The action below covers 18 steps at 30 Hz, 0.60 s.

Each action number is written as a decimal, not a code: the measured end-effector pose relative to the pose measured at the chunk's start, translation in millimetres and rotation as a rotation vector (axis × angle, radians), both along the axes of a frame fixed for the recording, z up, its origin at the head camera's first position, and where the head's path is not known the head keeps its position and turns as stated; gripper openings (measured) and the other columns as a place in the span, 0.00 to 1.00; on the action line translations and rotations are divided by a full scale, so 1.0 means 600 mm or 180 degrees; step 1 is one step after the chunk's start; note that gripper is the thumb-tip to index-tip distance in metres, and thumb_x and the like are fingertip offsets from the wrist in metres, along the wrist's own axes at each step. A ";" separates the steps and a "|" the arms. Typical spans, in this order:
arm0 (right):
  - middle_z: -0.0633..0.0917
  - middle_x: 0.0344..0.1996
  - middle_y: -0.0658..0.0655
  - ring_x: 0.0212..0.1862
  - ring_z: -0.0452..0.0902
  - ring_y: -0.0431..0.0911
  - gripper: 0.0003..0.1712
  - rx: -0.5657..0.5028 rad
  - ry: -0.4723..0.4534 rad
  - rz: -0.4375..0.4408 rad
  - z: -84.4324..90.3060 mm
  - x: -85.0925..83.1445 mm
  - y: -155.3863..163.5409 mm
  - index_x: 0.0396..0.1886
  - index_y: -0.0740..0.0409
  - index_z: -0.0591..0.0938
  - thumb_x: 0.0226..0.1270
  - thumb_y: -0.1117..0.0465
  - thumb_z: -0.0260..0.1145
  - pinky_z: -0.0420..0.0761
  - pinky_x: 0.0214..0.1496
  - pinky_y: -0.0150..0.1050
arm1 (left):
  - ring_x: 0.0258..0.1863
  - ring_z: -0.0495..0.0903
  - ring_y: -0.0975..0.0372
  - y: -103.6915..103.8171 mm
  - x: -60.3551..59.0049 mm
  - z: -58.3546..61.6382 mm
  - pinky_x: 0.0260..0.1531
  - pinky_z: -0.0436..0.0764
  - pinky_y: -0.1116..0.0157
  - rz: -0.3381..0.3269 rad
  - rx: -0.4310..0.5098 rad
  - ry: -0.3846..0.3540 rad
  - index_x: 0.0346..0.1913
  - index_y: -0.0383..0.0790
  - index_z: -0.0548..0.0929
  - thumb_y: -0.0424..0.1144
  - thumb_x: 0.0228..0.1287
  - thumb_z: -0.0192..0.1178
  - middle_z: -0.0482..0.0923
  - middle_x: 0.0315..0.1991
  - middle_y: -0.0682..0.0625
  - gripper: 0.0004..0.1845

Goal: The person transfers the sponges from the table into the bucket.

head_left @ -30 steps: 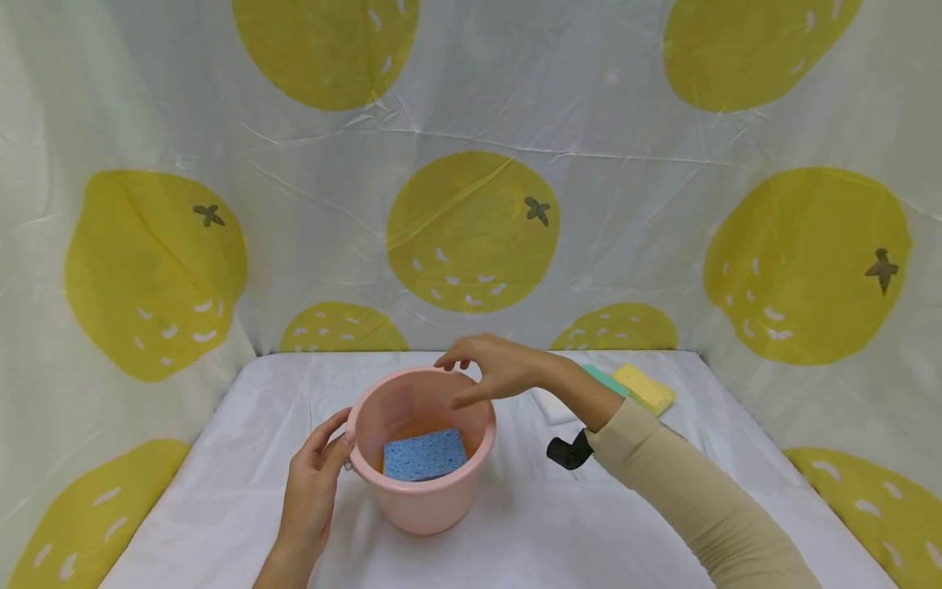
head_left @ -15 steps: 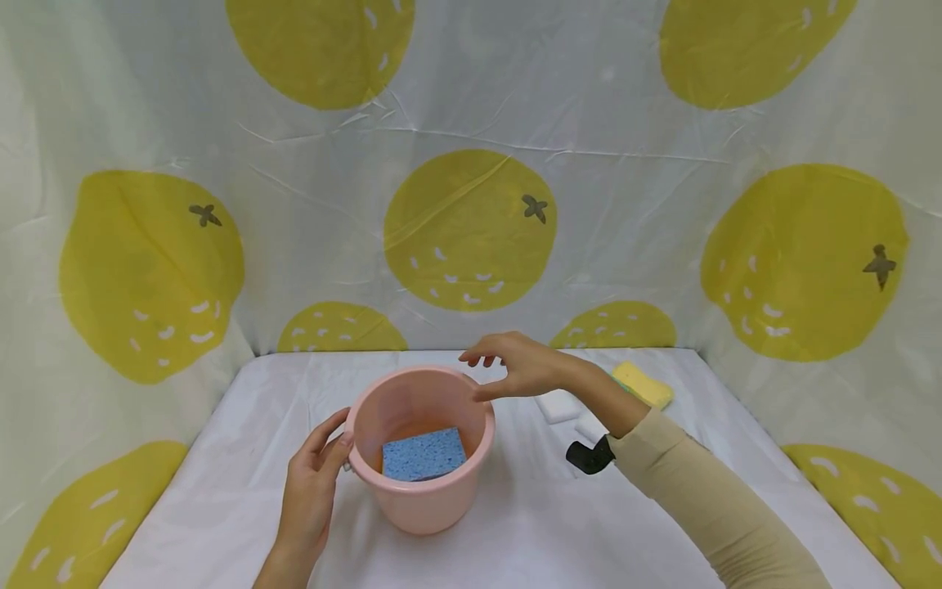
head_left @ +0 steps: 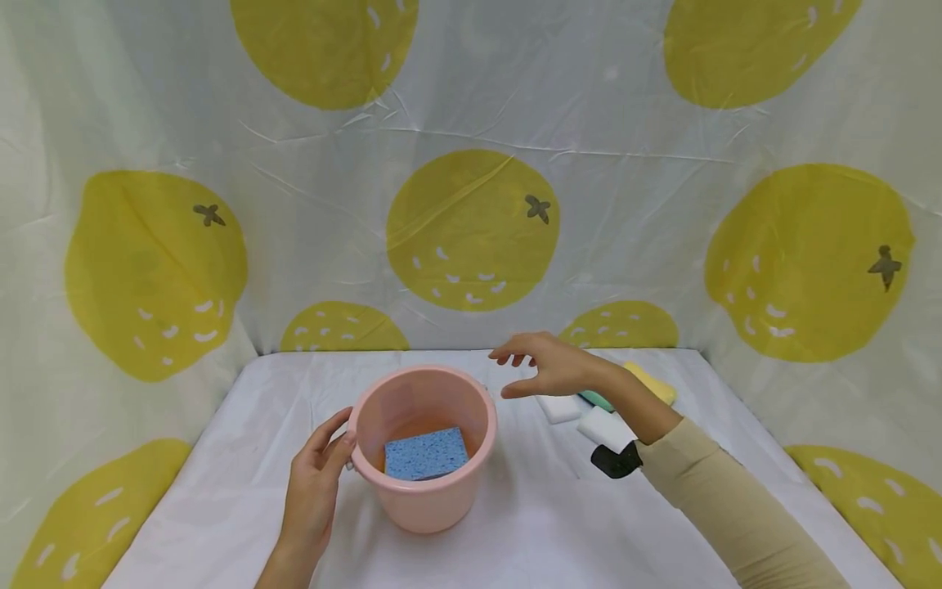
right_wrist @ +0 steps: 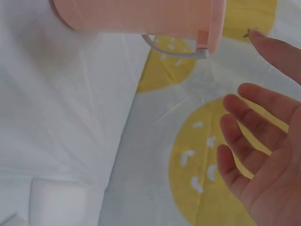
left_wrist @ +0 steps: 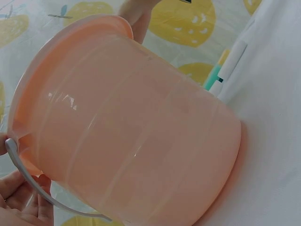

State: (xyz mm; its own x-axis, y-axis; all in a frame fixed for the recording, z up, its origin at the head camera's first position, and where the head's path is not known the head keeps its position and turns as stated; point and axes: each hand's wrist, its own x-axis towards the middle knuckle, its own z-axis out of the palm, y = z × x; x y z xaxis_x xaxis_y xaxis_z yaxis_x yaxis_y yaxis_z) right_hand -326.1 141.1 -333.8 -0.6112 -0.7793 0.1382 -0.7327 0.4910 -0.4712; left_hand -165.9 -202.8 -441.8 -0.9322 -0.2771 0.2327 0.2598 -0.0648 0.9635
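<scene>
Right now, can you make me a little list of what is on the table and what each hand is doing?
bucket: pink bucket standing upright on the white table
inside bucket: blue sponge lying at the bottom
left hand: left hand touching the bucket's side at the rim
right hand: right hand empty, fingers relaxed, in the air to the right of the bucket
under right arm: white sponges, a green sponge, a yellow sponge
</scene>
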 end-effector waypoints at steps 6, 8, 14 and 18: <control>0.82 0.56 0.51 0.56 0.77 0.51 0.36 0.0019 -0.0020 -0.0119 -0.010 -0.004 0.029 0.67 0.55 0.80 0.65 0.42 0.75 0.78 0.57 0.57 | 0.46 0.81 0.62 0.001 -0.001 -0.002 0.49 0.76 0.69 0.0009 0.0002 0.0010 0.70 0.33 0.76 0.37 0.78 0.61 0.81 0.58 0.41 0.23; 0.82 0.56 0.52 0.56 0.77 0.51 0.36 0.0009 -0.0043 -0.0157 -0.012 -0.006 0.039 0.67 0.56 0.80 0.66 0.43 0.75 0.78 0.57 0.58 | 0.45 0.80 0.63 0.000 -0.001 -0.002 0.49 0.76 0.69 0.0006 0.0002 0.0023 0.70 0.33 0.76 0.37 0.78 0.60 0.82 0.57 0.42 0.23; 0.82 0.57 0.54 0.55 0.77 0.51 0.36 -0.0009 -0.0049 -0.0251 -0.018 -0.015 0.068 0.68 0.57 0.79 0.67 0.44 0.74 0.78 0.56 0.57 | 0.44 0.80 0.62 0.000 0.000 0.000 0.48 0.76 0.69 0.0001 -0.0004 0.0064 0.70 0.33 0.76 0.36 0.78 0.60 0.82 0.56 0.41 0.22; 0.82 0.57 0.54 0.55 0.77 0.51 0.36 -0.0007 -0.0090 -0.0346 -0.024 -0.019 0.089 0.68 0.58 0.79 0.67 0.44 0.74 0.78 0.56 0.55 | 0.45 0.80 0.63 0.000 0.001 0.002 0.48 0.76 0.69 -0.0002 -0.0025 0.0040 0.70 0.33 0.76 0.36 0.78 0.60 0.81 0.58 0.41 0.22</control>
State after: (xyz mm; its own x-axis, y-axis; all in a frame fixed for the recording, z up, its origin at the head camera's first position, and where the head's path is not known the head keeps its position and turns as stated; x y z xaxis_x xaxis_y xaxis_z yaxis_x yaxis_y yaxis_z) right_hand -337.4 194.6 -348.0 -0.6957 -0.7079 0.1214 -0.6616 0.5658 -0.4921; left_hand -165.3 -202.6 -440.8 -0.9293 -0.2748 0.2467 0.2720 -0.0574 0.9606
